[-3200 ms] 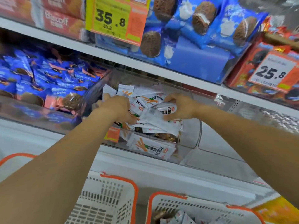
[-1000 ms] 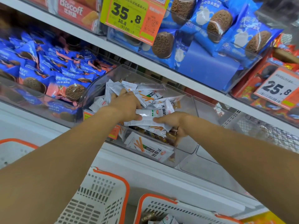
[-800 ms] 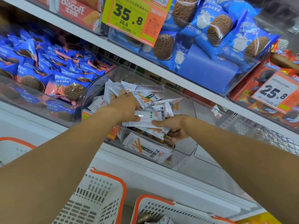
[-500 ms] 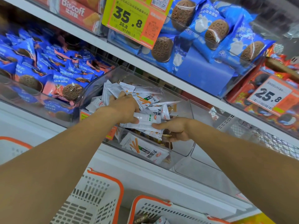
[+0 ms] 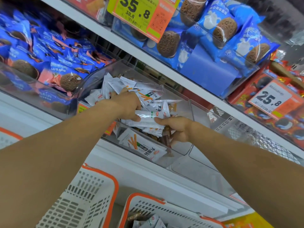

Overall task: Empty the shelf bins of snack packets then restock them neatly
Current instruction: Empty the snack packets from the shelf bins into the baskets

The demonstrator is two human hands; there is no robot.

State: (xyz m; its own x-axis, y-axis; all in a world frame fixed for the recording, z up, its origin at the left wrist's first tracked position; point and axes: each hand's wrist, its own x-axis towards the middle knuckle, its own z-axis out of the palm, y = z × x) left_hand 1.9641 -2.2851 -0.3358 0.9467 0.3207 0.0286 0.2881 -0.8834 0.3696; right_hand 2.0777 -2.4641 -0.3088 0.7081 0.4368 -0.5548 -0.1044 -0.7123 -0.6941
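A: Bin [image 5: 184, 102], clear, mid-shelf: what holds the packets [image 5: 148, 122]?
B: Left hand [image 5: 130, 106], fingers curled over the stack above the bin; right hand [image 5: 177, 129], just right, fingers clamped on the stack's underside. More packets lie inside the bin.

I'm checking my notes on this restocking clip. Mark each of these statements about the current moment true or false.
1. Both hands grip white snack packets over the clear bin. True: the left hand and right hand both hold them.
2. The yellow price tag reads 25.8. False: it reads 35.8.
3. The bin to the left holds blue cookie packets. True.
4. The right basket below is empty. False: packets lie in it.
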